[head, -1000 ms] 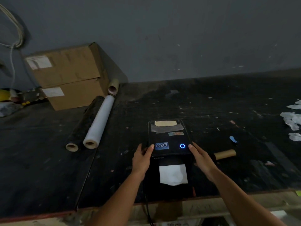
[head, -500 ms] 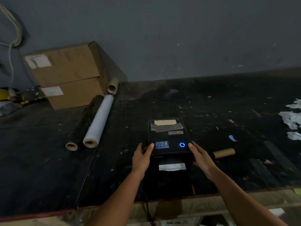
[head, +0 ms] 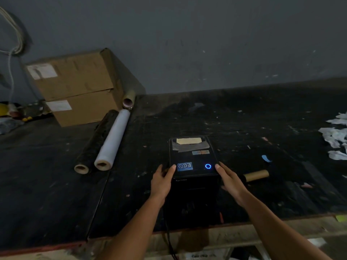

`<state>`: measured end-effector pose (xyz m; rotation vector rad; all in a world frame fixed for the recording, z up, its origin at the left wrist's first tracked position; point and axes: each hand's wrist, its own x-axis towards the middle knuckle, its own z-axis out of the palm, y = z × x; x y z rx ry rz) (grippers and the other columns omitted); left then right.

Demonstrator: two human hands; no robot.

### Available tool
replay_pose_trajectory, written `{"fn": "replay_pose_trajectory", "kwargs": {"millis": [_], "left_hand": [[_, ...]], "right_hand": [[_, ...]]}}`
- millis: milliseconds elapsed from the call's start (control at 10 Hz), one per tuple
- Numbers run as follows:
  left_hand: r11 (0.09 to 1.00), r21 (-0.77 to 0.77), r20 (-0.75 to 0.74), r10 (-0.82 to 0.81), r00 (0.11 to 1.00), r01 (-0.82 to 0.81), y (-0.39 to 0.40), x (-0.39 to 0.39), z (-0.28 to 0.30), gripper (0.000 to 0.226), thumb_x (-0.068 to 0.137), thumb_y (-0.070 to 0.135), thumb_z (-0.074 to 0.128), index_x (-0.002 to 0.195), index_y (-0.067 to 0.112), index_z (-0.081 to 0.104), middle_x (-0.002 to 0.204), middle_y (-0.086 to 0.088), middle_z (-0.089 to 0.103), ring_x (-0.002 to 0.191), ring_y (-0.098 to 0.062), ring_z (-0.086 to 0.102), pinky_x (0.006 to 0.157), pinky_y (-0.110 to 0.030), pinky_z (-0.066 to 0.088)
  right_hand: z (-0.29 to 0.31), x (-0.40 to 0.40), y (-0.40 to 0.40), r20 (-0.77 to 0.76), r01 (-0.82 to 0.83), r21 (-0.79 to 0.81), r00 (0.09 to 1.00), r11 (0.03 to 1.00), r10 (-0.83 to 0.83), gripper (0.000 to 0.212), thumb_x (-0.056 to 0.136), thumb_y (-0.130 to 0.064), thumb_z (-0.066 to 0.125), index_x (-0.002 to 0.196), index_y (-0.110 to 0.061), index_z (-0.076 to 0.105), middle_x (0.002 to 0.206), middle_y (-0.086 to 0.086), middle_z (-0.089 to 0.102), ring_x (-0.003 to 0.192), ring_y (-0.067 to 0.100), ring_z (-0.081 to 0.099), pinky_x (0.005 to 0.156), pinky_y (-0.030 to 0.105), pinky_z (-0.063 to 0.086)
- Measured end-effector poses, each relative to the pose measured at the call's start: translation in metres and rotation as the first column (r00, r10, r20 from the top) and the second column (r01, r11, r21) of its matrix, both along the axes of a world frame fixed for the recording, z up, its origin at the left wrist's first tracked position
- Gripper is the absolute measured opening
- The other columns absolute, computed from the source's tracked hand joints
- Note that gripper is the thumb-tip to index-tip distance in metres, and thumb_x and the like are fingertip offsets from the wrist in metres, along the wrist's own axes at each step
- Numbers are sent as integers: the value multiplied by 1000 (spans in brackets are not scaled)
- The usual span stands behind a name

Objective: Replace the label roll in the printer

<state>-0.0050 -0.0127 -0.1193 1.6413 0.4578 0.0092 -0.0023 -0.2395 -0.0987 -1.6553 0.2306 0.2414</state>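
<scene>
A black label printer [head: 193, 158] stands near the front edge of the dark table [head: 244, 128], with a blue ring light lit on its lid and tape patches on top. My left hand [head: 162, 182] rests against the printer's front left corner, fingers on the lid edge. My right hand [head: 230, 180] touches the front right corner the same way. No white label shows at the front slot. A cardboard core [head: 256, 175] lies just right of the printer. The label roll inside is hidden.
Two long rolls, one dark [head: 97, 141] and one white [head: 112, 139], lie to the left. Stacked cardboard boxes [head: 75, 87] stand at the back left. Torn white paper scraps [head: 336, 139] litter the right edge. A black cable [head: 169, 239] hangs off the front edge.
The white label sticking out of the front slot shrank and is now out of sight. Both hands stayed at the printer's front corners.
</scene>
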Motion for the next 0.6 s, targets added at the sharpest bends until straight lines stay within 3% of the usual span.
{"fn": "replay_pose_trajectory", "kwargs": {"millis": [200,300,400,500,600], "left_hand": [[1000,23,-16,-15,1000,15,-1,-3,6,89,76,57,67,147,18,29,145,-9,47,128,-26,50,106,-48,44],[998,51,-18,-31,999,32,0,-5,12,90,74,61,66,146,18,32,143,-8,49,127,-26,51,104,-49,46],[997,71,-32,-37,999,39,3,-3,9,105,59,72,64,145,20,33,142,-7,50,125,-26,53,102,-49,47],[986,151,-69,-65,996,75,2,-3,24,91,67,68,63,141,21,40,141,-6,52,122,-26,54,101,-49,48],[950,287,-15,-123,992,122,-4,-23,45,73,84,41,66,144,13,36,142,-10,50,127,-26,52,108,-35,41]], "right_hand": [[1,2,-2,-11,-11,-43,1000,999,11,58,91,-48,48,143,-28,33,147,2,42,134,23,39,112,45,30],[6,0,-2,-40,-24,-68,999,997,21,59,91,-49,47,144,-29,31,149,2,39,135,24,37,112,47,30],[9,-1,-1,-31,-49,-113,998,992,46,58,92,-49,44,144,-27,32,149,3,39,134,24,38,112,46,31],[16,-1,-1,-15,-79,-322,997,943,78,54,95,-45,42,142,-20,37,145,8,44,131,26,42,109,38,31],[42,-4,-7,222,78,-401,975,913,14,46,92,-35,52,135,-17,47,134,9,56,118,21,54,96,32,41]]}}
